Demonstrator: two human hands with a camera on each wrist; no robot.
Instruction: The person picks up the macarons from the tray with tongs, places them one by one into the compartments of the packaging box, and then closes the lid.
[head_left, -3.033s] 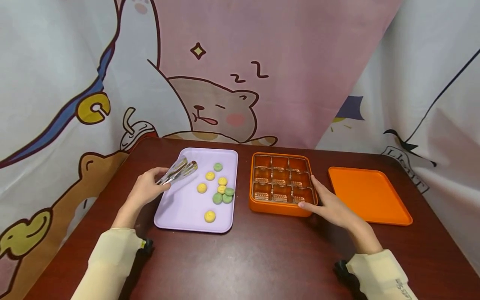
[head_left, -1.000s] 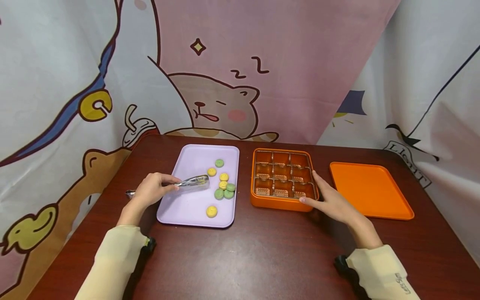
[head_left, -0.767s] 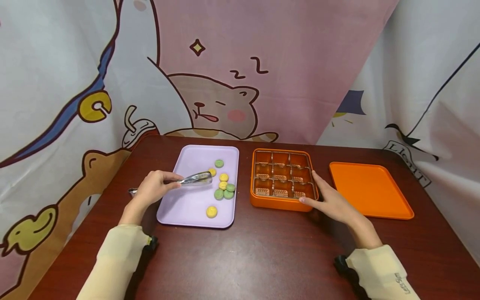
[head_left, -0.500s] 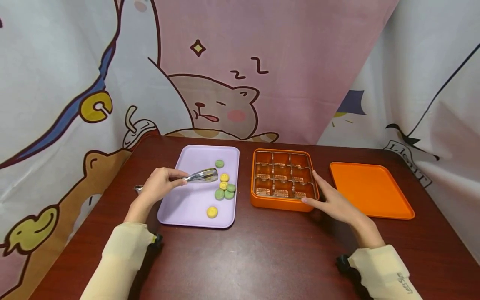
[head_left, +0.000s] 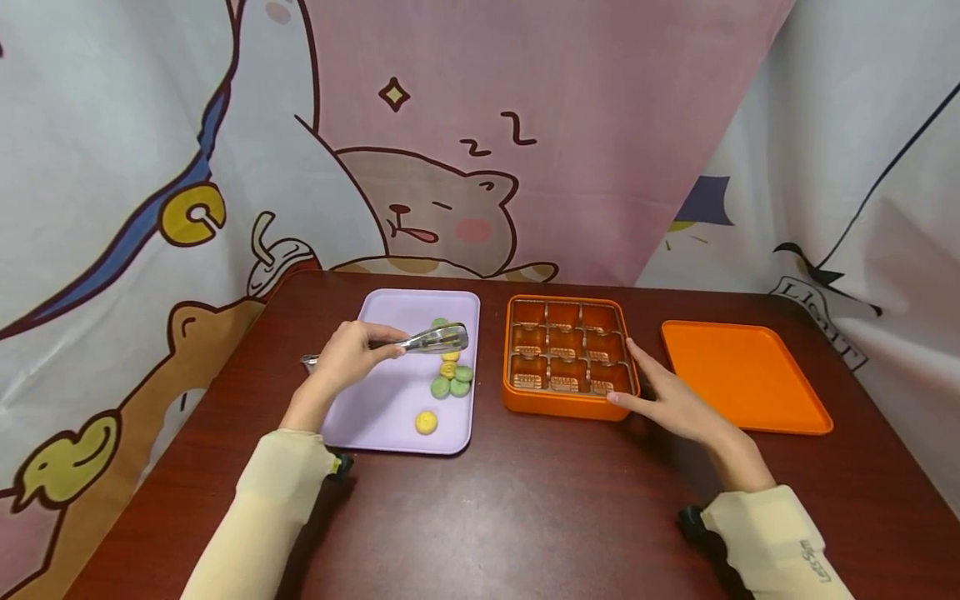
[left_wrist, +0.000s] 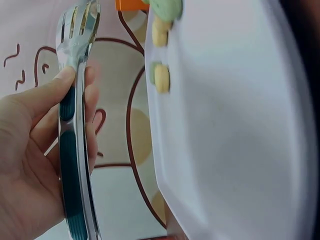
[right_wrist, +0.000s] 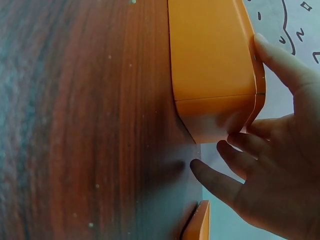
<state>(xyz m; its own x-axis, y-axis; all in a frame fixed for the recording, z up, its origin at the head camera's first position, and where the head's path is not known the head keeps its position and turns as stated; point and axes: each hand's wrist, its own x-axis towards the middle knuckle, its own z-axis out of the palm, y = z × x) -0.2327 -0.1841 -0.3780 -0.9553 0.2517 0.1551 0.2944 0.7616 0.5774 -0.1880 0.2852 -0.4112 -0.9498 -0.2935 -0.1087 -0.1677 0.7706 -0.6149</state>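
Observation:
My left hand [head_left: 347, 360] pinches metal tongs [head_left: 437, 340] above the lilac tray [head_left: 367, 421]. In the left wrist view the tongs [left_wrist: 73, 175] have dark green handle grips and slotted ends, held between thumb and fingers. Whether a cookie sits between their ends I cannot tell. Yellow cookies [head_left: 426, 422] and green cookies [head_left: 440, 387] lie on the tray, some partly behind the tongs. My right hand [head_left: 678, 408] rests at the near right corner of an orange box [head_left: 562, 406], thumb on its rim, fingers spread and fairly straight along its side.
Inside the box sits a clear insert [head_left: 564, 353] with several square compartments. An orange lid or flat tray [head_left: 742, 375] lies right of the box on the dark wooden table [head_left: 540, 508]. A printed curtain [head_left: 585, 150] hangs behind the table.
The left hand and tongs have moved right and upward across the tray. Two yellow cookies near the tray's middle have gone from sight around the tongs. The right hand has kept its place at the box.

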